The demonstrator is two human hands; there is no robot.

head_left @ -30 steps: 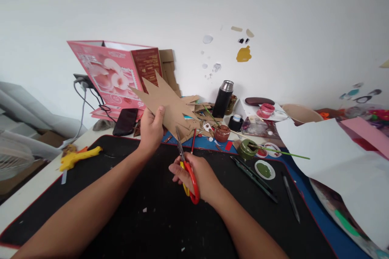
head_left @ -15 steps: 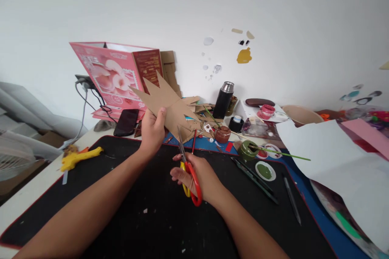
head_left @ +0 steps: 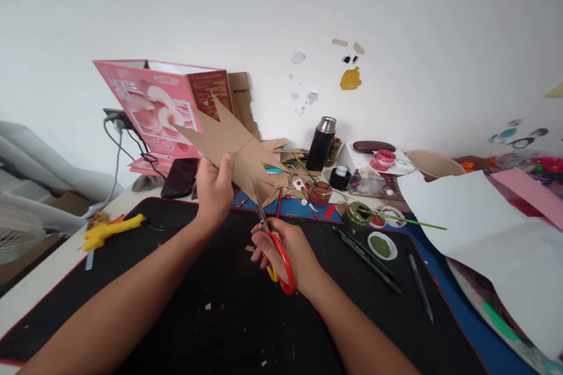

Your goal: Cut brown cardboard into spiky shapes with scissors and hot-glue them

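Note:
My left hand is closed on a brown piece of cardboard with a jagged, spiky outline, the thumb lying on its face. It is held up and tilted above the back of a black mat. In my right hand is a pair of scissors with red and yellow handles. Their blades point up and away, at the lower edge of the cardboard; whether they touch it I cannot tell. A small brown scrap shows just left of my right fingers.
Behind the hands are cardboard scraps, a black thermos and a brown paint jar. Rightward are a green paint jar, pens and white paper. A yellow glue gun and phone lie left; a pink box stands behind.
The cardboard and my left hand have shifted slightly left, and its spikes look different. The scissors' handles have come closer together. A small brown scrap now shows beside my right hand.

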